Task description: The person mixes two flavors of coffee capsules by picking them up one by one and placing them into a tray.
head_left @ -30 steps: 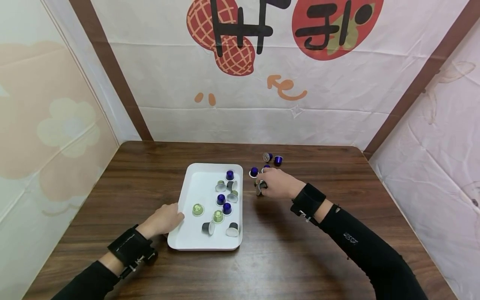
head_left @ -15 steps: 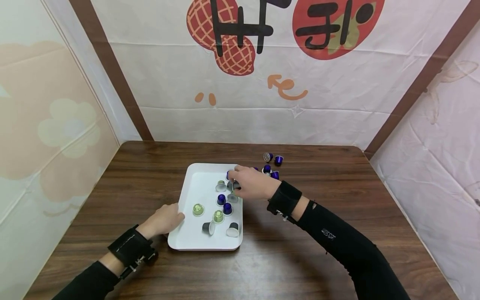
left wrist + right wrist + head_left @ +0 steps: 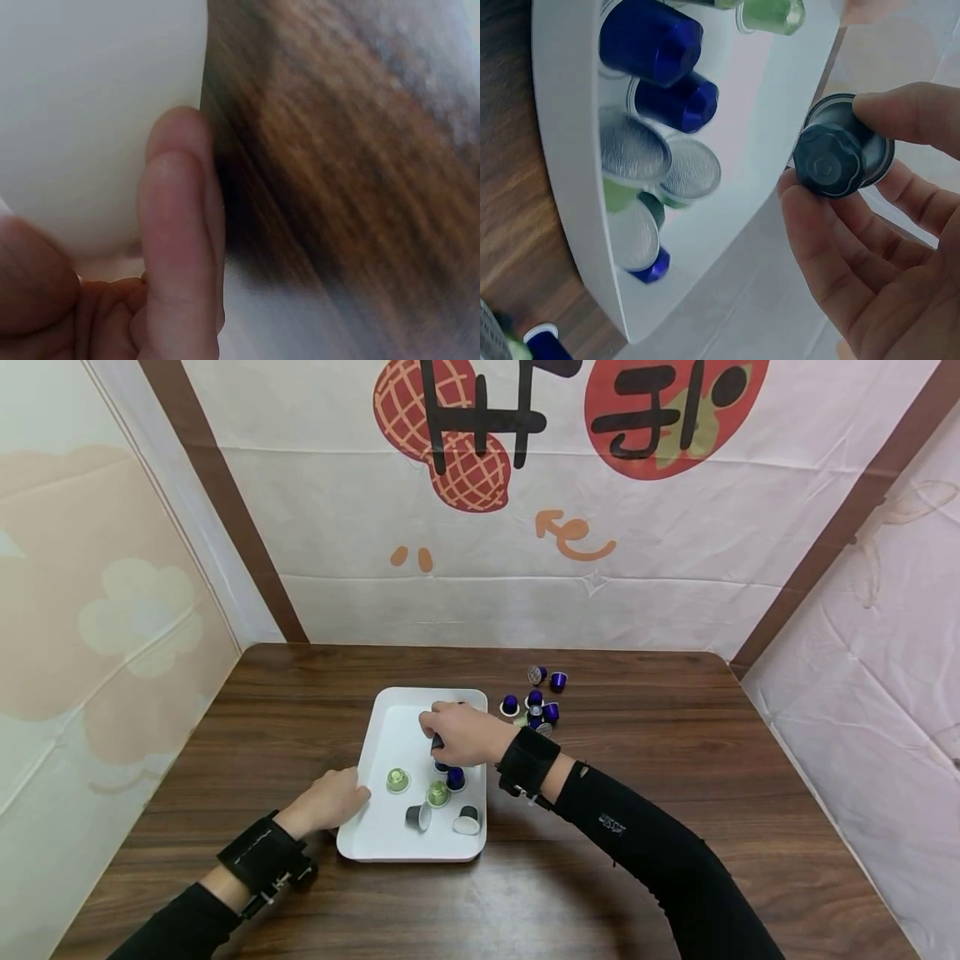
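My right hand (image 3: 468,735) is over the white tray (image 3: 367,839). In the right wrist view, its thumb and fingers pinch a dark grey-green coffee capsule (image 3: 832,157), its ridged end facing the camera. My left hand (image 3: 328,799) grips the tray's left rim, the fingers (image 3: 176,232) against the outside of its wall. Within the tray are green capsules (image 3: 398,780), dark grey capsules with pale lids (image 3: 467,821) and blue capsules (image 3: 455,778). The right hand hides several of the tray's capsules from the head view.
Beyond the tray's right side, several mostly blue capsules (image 3: 551,712) lie in a loose cluster on the brown wooden table (image 3: 637,718). Printed cloth panels (image 3: 480,602) rise behind the table and at both sides.
My right hand has moved left from the cluster on the table to over the tray, carrying the dark capsule. My left hand has stayed on the rim.
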A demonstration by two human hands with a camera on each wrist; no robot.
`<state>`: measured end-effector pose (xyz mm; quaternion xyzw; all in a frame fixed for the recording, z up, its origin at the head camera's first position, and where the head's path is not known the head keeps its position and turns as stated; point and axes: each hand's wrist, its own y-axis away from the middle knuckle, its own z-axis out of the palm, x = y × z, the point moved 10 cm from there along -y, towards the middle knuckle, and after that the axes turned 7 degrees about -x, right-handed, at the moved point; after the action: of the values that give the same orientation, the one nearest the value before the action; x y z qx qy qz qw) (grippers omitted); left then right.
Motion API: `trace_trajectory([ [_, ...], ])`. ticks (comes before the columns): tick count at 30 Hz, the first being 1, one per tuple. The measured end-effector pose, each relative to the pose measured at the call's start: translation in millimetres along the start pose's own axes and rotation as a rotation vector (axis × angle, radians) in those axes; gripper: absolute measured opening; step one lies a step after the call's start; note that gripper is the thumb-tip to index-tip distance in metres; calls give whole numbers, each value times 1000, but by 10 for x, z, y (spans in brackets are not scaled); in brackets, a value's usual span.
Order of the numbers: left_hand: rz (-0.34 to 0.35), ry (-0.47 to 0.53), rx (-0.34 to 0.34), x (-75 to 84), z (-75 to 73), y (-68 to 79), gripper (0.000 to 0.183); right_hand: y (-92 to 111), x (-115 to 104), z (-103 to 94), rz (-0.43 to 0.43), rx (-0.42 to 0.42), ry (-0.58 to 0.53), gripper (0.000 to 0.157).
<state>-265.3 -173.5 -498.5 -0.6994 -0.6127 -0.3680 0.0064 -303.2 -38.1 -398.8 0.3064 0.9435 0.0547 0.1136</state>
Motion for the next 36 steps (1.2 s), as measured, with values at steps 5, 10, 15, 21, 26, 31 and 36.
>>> trace_trajectory([
  [5, -13, -18, -3, -14, 15, -38, 34, -120, -17, 93, 3, -16, -27, 20],
  [10, -5, -17, 0, 1, 17, -52, 32, -207, -44, 151, 13, -25, -26, 16],
  [15, 15, 5, -5, 38, 26, -39, 32, -249, -41, 195, 27, -48, -20, 18],
  [21, 21, -26, 6, 50, 4, -51, 34, -157, 114, 116, 78, -35, -11, 21],
  [26, -12, -52, 7, 1, 11, -75, 39, 51, 401, 45, 117, 6, -38, 22],
  [31, -31, -48, 5, -32, 17, -57, 39, 312, 751, 68, 154, 32, -50, 22],
  [36, -30, -24, 4, -34, 12, -51, 37, 535, 995, 97, 172, 48, -15, 19],
])
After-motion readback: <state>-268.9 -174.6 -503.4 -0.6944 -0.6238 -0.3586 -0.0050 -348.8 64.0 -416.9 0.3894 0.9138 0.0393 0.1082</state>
